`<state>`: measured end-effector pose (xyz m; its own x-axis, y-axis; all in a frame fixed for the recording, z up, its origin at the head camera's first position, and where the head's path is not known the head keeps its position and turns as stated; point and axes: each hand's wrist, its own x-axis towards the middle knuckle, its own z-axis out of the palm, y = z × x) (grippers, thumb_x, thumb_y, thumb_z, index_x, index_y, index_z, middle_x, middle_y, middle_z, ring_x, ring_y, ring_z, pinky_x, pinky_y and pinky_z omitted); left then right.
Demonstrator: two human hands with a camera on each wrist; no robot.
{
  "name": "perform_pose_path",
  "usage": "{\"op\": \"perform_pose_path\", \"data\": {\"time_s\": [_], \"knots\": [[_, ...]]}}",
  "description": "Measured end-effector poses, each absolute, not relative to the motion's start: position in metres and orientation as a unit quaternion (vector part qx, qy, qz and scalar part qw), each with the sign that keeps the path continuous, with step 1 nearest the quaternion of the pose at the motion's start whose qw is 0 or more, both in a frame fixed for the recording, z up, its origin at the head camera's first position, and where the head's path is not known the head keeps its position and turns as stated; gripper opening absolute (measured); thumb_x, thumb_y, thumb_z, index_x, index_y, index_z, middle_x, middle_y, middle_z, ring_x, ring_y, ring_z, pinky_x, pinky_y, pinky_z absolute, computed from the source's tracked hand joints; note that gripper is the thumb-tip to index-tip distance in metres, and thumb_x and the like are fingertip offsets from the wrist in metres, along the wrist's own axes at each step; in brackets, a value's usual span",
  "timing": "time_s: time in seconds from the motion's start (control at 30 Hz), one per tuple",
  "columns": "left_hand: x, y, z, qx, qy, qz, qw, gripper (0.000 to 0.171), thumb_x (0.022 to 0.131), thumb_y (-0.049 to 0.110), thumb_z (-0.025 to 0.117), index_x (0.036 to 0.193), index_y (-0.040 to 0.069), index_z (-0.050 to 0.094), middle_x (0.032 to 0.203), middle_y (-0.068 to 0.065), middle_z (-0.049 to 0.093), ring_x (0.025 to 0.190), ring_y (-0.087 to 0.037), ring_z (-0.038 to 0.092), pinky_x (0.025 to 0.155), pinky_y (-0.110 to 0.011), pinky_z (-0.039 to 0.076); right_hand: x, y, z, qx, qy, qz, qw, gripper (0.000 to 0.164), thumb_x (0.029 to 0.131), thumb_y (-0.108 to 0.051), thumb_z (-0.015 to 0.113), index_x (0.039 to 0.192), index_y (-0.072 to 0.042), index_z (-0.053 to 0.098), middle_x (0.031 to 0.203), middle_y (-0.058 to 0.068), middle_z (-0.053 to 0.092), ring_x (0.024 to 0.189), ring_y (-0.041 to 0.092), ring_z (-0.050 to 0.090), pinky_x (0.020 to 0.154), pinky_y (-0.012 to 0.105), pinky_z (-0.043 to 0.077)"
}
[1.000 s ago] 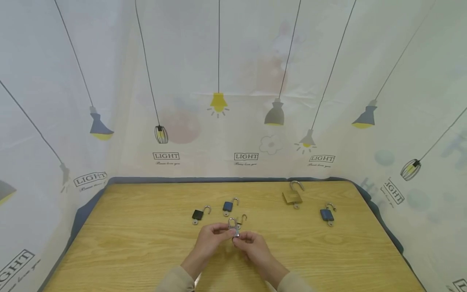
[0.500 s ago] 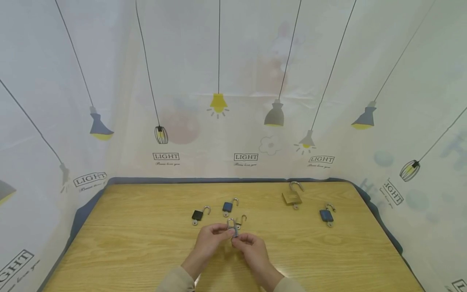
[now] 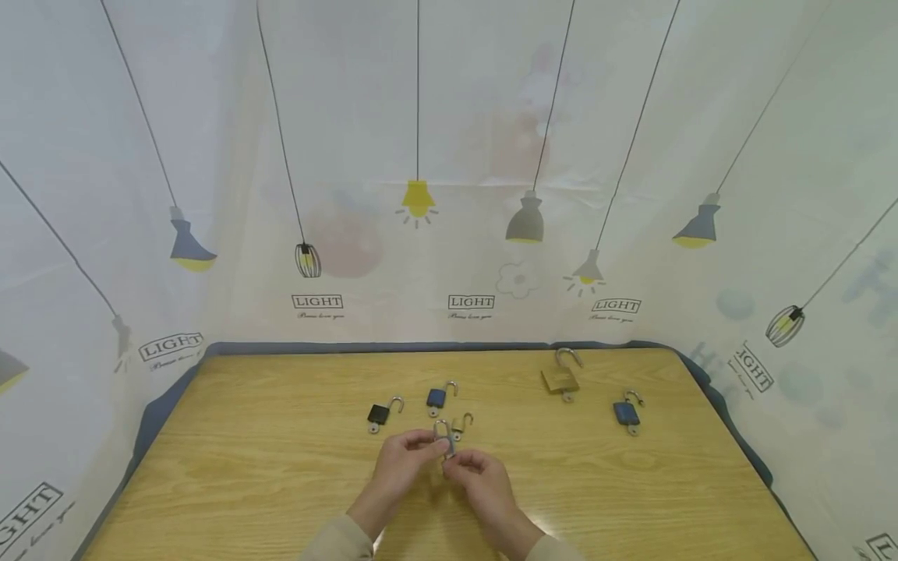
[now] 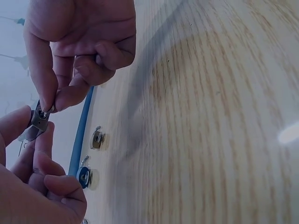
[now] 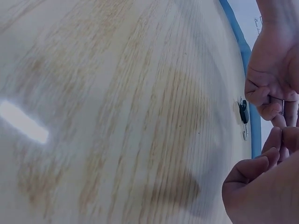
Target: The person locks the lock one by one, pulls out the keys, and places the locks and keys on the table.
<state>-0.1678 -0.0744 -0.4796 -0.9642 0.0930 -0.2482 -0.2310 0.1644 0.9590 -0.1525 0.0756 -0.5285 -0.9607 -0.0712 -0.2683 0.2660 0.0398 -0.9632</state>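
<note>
A small silver padlock (image 3: pixel 443 441) is held above the table in front of me, its shackle pointing up and away. My left hand (image 3: pixel 403 465) pinches the padlock's body between thumb and fingers. At the lower end, my right hand (image 3: pixel 484 483) pinches a small metal key, mostly hidden by its fingertips. The left wrist view shows the padlock's (image 4: pixel 39 119) keyhole end facing the right hand (image 4: pixel 86 56). Just beyond the hands lies a small brass padlock (image 3: pixel 459 425) with its shackle open. Behind it is a blue padlock (image 3: pixel 436 398), with a black padlock (image 3: pixel 379 414) to the left.
Farther right on the wooden table (image 3: pixel 281 467) lie a large brass padlock (image 3: pixel 560 380) and another blue padlock (image 3: pixel 627 413), both with open shackles and keys in them. A pale curtain (image 3: pixel 379 117) printed with lamps surrounds the table's back and sides.
Both hands keep their grip, with the silver padlock shifting slightly left and turning a little. The right forearm has drawn a little to the left. The padlocks on the table stay put.
</note>
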Motion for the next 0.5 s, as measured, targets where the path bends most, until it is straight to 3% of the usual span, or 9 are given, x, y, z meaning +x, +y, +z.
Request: {"op": "perform_pose_path", "data": {"time_s": [0.5], "knots": [[-0.183, -0.082, -0.516, -0.067, 0.767, 0.627, 0.117, 0.060, 0.079, 0.048, 0.073, 0.120, 0.006, 0.061, 0.105, -0.005, 0.065, 0.105, -0.022, 0.055, 0.097, -0.051, 0.040, -0.143, 0.079, -0.523, 0.064, 0.748, -0.649, 0.124, 0.019, 0.081, -0.017, 0.069, 0.093, -0.002, 0.067, 0.088, 0.001, 0.065, 0.083, 0.017, 0.054, 0.074, 0.032, 0.041]]}}
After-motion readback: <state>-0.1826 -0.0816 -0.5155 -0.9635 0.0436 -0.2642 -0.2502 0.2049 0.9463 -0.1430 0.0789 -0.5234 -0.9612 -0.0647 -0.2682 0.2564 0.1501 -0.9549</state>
